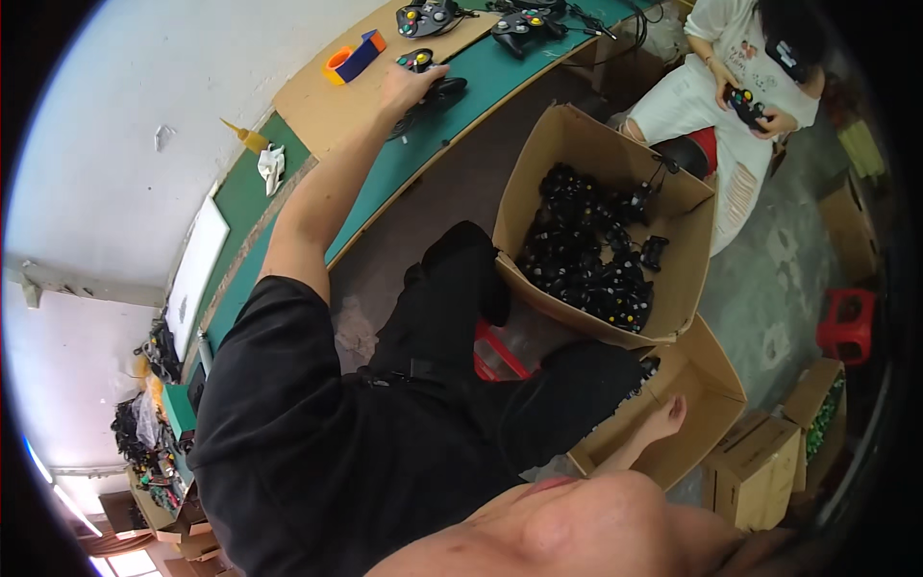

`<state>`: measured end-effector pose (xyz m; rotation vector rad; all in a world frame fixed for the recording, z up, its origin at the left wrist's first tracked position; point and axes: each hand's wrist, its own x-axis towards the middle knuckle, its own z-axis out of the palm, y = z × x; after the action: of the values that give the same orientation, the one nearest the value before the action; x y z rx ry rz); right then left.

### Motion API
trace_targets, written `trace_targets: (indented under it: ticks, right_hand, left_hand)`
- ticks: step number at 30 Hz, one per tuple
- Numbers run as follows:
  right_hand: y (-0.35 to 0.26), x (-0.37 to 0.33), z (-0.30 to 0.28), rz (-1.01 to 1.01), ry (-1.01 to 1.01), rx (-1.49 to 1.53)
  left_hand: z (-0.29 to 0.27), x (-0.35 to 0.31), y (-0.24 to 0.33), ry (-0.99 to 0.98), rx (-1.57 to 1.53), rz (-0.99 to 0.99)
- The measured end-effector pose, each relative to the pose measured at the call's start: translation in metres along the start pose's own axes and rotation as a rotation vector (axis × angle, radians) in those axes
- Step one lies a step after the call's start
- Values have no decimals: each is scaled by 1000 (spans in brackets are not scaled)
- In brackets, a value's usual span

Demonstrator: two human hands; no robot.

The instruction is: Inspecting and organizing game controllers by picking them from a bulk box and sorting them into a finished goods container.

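On the bench at the top, my left hand (409,88) is closed round a black game controller (417,60) with coloured buttons. Another dark controller part (445,93) lies beside its fingers, toward the bench edge. Far lower, my right hand (663,419) hangs over an open cardboard box (716,361) at the lower right. Its fingers are small and foreshortened, and I make out nothing held in them. A large cardboard box (601,323) full of black controllers (586,279) stands between my legs and a seated person.
More controllers (524,31) with cables lie along the green bench (481,91). A tape dispenser (354,58), a yellow bottle (248,137) and crumpled tissue (272,168) sit near the wall. At right, a person (740,96) holds a controller; a red stool (846,325) stands on the floor.
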<state>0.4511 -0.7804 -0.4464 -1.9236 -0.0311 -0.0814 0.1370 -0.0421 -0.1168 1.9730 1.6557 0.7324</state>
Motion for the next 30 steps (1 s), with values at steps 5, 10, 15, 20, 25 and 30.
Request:
trace_targets:
  ticks: [5, 10, 15, 20, 25, 30]
  right_hand:
    - [-218, -46, 50, -144, -158, 249]
    - [-366, -117, 118, -460, -528, 318]
    - [-477, -187, 183, -783, -783, 415]
    - [-488, -197, 184, -427, -734, 933]
    - [-501, -158, 128, 111, -732, 1544]
    - [-491, -125, 92, 179, -809, 1725]
  left_hand:
    - [-10, -31, -9, 512, 128, 409]
    - [-52, -116, 82, 71, -869, 324]
    - [-86, -212, 118, -292, -1261, 332]
    - [-66, -307, 133, -656, -1417, 255]
    - [-23, -335, 101, -655, -1090, 617]
    - [25, -391, 95, -1448, -836, 656]
